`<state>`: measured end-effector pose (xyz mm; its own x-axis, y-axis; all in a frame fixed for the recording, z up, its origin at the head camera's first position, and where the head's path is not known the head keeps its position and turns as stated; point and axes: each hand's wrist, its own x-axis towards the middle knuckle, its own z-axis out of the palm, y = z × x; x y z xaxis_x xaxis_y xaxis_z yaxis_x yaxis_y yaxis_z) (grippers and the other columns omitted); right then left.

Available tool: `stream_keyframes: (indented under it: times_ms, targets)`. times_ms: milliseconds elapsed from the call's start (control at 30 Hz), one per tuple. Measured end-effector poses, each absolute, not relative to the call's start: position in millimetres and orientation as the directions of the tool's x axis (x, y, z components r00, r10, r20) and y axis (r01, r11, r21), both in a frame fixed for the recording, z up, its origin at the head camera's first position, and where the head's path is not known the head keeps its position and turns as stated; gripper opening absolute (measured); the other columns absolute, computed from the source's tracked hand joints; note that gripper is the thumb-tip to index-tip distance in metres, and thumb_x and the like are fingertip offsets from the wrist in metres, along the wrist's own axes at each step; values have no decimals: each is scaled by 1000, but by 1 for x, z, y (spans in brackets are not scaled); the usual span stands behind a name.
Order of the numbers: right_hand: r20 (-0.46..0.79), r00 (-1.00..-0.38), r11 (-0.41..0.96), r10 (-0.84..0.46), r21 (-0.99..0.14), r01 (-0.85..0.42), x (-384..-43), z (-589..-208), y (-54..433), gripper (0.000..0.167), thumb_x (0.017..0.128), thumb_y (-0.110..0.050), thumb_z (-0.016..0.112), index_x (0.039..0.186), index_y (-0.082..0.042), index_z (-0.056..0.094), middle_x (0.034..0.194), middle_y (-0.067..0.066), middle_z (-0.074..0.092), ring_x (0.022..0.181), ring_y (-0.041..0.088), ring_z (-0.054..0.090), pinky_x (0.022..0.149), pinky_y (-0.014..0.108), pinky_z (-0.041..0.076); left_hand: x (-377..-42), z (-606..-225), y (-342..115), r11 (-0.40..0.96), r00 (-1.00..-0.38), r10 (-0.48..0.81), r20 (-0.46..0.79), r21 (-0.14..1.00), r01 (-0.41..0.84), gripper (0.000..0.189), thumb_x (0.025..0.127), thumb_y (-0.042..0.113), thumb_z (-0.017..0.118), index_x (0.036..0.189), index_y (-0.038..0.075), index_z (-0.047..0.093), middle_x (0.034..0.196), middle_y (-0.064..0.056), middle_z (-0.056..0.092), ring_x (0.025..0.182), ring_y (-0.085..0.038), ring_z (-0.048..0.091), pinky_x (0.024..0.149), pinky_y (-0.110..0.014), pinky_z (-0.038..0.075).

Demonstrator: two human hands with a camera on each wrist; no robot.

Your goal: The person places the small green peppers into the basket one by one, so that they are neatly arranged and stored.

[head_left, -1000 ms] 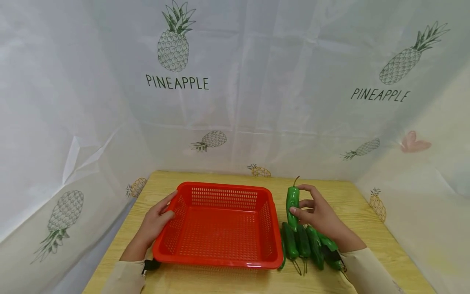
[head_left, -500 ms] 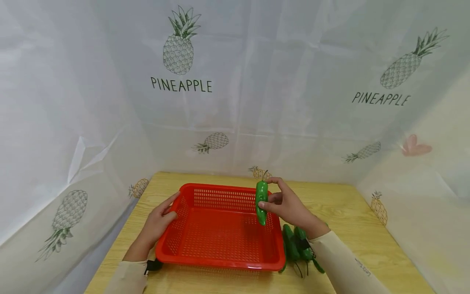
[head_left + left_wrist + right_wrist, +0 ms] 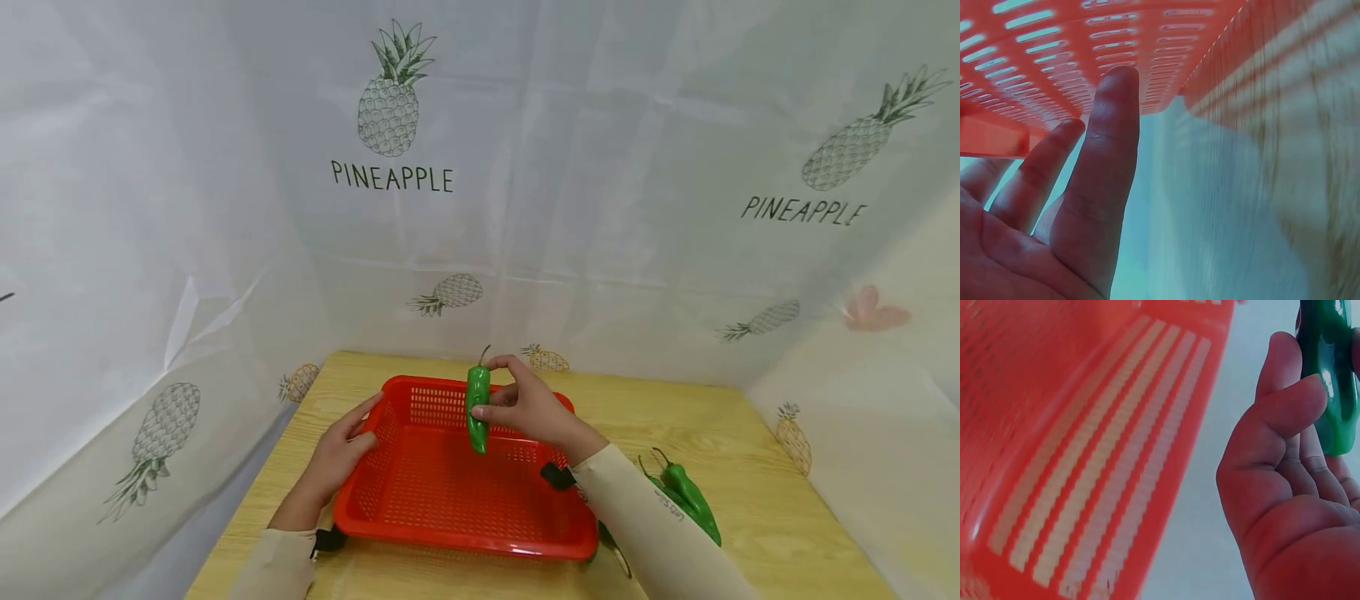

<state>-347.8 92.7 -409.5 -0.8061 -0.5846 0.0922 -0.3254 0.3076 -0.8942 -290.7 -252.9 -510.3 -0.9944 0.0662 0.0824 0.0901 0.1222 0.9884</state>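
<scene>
A glossy green chili pepper [image 3: 477,421] with a thin stem hangs upright over the red plastic basket [image 3: 442,533], stem end up. My right hand [image 3: 536,410] pinches it between thumb and fingers; in the right wrist view the pepper [image 3: 1334,375] is partly cut off by the frame edge. My left hand [image 3: 339,457] holds the basket's left side, thumb at the rim. In the left wrist view, fingers [image 3: 1104,137] of that hand lie along the outside of the slotted wall. No pepper shows in the visible part of the basket.
More green peppers [image 3: 693,498] lie on the wooden table [image 3: 772,467] right of the basket, partly hidden by the right sleeve [image 3: 652,517]. Another pepper [image 3: 609,537] shows near the basket's front right corner. A white curtain [image 3: 600,208] with printed pineapples surrounds the table.
My right hand has carried the pepper leftward from above the other peppers to over the basket. The left hand keeps its hold on the basket. The whole view has shifted slightly.
</scene>
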Motion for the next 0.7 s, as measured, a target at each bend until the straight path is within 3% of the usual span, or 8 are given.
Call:
stream_keyframes:
  times_ms: [233, 700]
  targets:
    - [65, -781, 281, -621, -912, -299, -356, -422, 44, 68, 93, -30, 83, 146, -22, 42, 98, 4, 79, 93, 25, 76, 89, 41, 60, -289, -510, -250, 121, -992, 59, 110, 986, 117, 68, 100, 4, 53, 164, 26, 42, 144, -23, 61, 98, -36, 74, 73, -43, 64]
    - [-59, -747, 243, -662, -960, -139, -369, -460, -2, 68, 91, -27, 84, 144, -19, 43, 97, 9, 79, 95, 26, 76, 94, 42, 57, -291, -512, -251, 85, -993, 60, 103, 991, 108, 68, 99, 4, 53, 162, 29, 45, 141, -19, 64, 101, -37, 74, 76, -47, 64]
